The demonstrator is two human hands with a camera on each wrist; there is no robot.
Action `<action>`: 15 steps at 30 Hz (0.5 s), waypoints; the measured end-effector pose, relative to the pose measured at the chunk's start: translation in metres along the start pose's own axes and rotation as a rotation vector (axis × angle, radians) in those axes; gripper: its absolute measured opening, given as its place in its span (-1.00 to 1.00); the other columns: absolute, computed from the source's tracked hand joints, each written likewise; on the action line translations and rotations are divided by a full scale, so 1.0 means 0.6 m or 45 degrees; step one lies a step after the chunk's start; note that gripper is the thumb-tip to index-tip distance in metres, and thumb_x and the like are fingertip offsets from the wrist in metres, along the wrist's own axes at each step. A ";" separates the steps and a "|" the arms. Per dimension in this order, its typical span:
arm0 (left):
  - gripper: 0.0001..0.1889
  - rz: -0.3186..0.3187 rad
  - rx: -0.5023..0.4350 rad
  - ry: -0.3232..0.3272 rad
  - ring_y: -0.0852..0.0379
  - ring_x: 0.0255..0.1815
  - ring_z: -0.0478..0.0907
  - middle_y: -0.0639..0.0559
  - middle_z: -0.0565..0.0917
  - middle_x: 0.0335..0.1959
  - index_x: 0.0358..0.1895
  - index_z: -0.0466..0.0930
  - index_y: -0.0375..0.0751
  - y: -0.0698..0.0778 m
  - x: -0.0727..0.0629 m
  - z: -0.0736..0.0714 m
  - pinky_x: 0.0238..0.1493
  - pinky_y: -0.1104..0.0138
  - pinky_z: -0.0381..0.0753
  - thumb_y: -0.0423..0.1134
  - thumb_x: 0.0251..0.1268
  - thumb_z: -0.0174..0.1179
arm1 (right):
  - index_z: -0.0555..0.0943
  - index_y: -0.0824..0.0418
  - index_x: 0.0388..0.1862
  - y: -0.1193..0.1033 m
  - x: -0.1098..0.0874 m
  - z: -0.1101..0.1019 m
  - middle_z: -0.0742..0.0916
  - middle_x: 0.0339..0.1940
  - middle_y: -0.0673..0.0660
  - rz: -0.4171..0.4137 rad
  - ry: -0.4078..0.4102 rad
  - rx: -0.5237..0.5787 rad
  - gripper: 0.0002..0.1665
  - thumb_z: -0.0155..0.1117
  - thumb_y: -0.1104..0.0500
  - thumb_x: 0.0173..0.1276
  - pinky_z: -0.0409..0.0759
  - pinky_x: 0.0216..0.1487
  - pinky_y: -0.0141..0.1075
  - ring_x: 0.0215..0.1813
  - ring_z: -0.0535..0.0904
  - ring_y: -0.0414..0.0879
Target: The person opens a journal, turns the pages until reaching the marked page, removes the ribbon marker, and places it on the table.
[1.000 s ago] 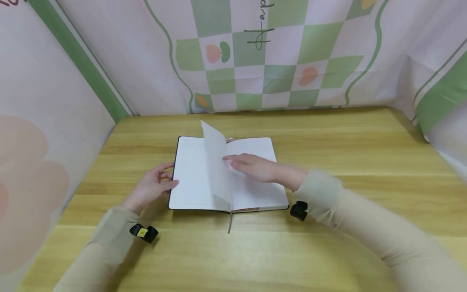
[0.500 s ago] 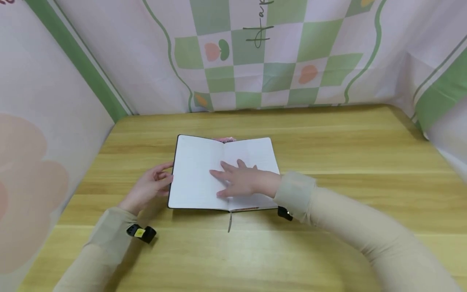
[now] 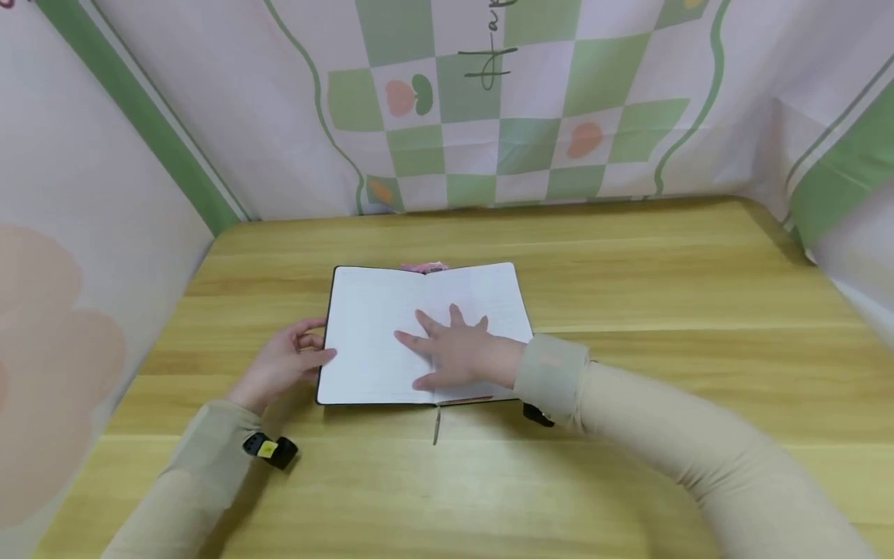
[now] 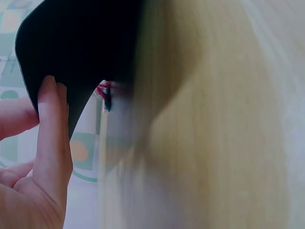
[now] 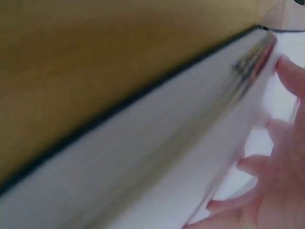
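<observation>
An open notebook (image 3: 373, 334) with white, faintly lined pages and a dark cover lies in the middle of the head view. At its left edge my left hand (image 3: 282, 359) pinches the cover, thumb on the page. In the left wrist view, fingers lie against the black cover (image 4: 71, 47), which is tilted up off the table. My right hand (image 3: 464, 355) presses on the right page near the fold, fingers spread. Something pink (image 3: 426, 267) pokes out at the notebook's top. The right wrist view shows a colourful thing (image 5: 255, 64) between the pages, its kind unclear.
Under the notebook is a wood-grain table (image 3: 663, 295). A thin ribbon bookmark (image 3: 437, 425) hangs from the spine toward the front. Behind the table falls a curtain (image 3: 531, 93) with green checks; fabric also covers the left side.
A page that stood upright at the fold now lies flat; to which side, I cannot tell. My right hand has come down leftward, fingers spreading on the paper. The left hand keeps its pinch.
</observation>
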State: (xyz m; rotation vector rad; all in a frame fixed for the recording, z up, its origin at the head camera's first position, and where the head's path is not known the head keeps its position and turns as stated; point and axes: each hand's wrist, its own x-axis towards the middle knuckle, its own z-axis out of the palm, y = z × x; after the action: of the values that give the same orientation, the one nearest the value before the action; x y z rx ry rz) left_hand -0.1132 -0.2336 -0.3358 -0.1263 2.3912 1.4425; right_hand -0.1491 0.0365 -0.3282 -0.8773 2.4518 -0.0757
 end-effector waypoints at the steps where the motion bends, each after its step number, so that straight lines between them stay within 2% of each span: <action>1: -0.32 -0.008 0.004 0.009 0.18 -0.32 0.49 -0.04 0.49 -0.20 0.44 0.09 -0.28 0.000 0.000 0.001 -0.28 0.31 0.61 -0.29 0.30 0.17 | -0.18 -0.38 0.50 0.002 0.001 -0.002 -0.17 0.57 0.02 -0.005 -0.004 0.023 -0.08 -0.01 -0.42 0.29 -0.02 0.20 0.50 0.47 -0.26 0.47; 5: -0.31 -0.035 0.017 0.034 0.14 -0.31 0.50 -0.07 0.50 -0.15 0.44 0.10 -0.22 0.003 0.000 0.004 -0.26 0.30 0.60 -0.27 0.30 0.19 | -0.06 -0.29 0.52 0.025 0.002 -0.012 -0.09 0.57 0.06 -0.023 0.002 0.104 -0.08 0.10 -0.34 0.28 -0.07 0.27 0.45 0.48 -0.25 0.43; 11: -0.32 -0.052 0.037 0.049 0.11 -0.30 0.48 -0.08 0.50 -0.14 0.44 0.11 -0.20 0.004 0.002 0.005 -0.25 0.30 0.57 -0.25 0.29 0.20 | 0.12 -0.03 0.51 0.078 0.001 -0.026 0.03 0.55 0.16 -0.006 0.101 0.052 -0.08 0.24 -0.20 0.25 -0.03 0.30 0.40 0.49 -0.15 0.40; 15: -0.32 -0.051 0.037 0.053 0.11 -0.31 0.48 -0.09 0.49 -0.14 0.43 0.12 -0.21 0.003 0.003 0.004 -0.26 0.30 0.57 -0.27 0.29 0.20 | 0.19 0.06 0.48 0.113 0.002 -0.038 0.09 0.54 0.20 0.020 0.171 0.088 -0.08 0.31 -0.14 0.21 -0.03 0.33 0.36 0.49 -0.08 0.37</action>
State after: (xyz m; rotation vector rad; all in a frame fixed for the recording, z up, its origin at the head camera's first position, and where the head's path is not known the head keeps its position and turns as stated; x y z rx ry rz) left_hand -0.1145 -0.2304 -0.3359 -0.1978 2.4281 1.3995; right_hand -0.2004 0.0862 -0.3241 -0.8478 2.5633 -0.2187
